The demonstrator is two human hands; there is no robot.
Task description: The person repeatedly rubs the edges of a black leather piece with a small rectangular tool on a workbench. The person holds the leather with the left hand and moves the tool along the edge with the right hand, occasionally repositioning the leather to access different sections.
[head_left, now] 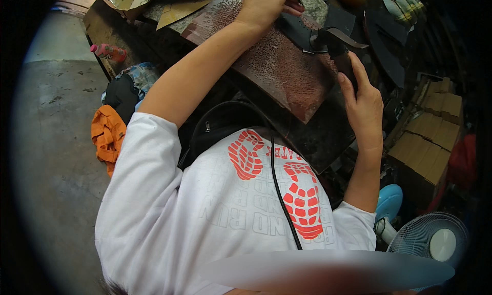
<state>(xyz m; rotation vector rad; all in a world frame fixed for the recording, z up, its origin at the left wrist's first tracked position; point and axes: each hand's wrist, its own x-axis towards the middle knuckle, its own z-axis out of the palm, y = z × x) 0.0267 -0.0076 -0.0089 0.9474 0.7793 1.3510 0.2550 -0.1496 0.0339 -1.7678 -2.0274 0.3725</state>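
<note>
My right hand (pixel 362 97) is wrapped round the dark handle of a cutting tool (pixel 335 46) that looks like shears, with a curved metal part sticking out to the right. The tool's front end meets a flat black sheet piece (pixel 296 32) lying over a worn, pitted, reddish-brown board (pixel 277 64). At the far edge of the view my left hand (pixel 269 5) is closed, its fingers bent near the black piece. A small dark edge shows at its fingertips, but what it is I cannot make out.
More black sheet pieces (pixel 384 44) lie to the right of the board, near pale gloves (pixel 402 5). Stacked brown cartons (pixel 430 126) and a fan (pixel 435 241) stand on the right. To the left are a pink bottle (pixel 108 52) and an orange cloth (pixel 108 133).
</note>
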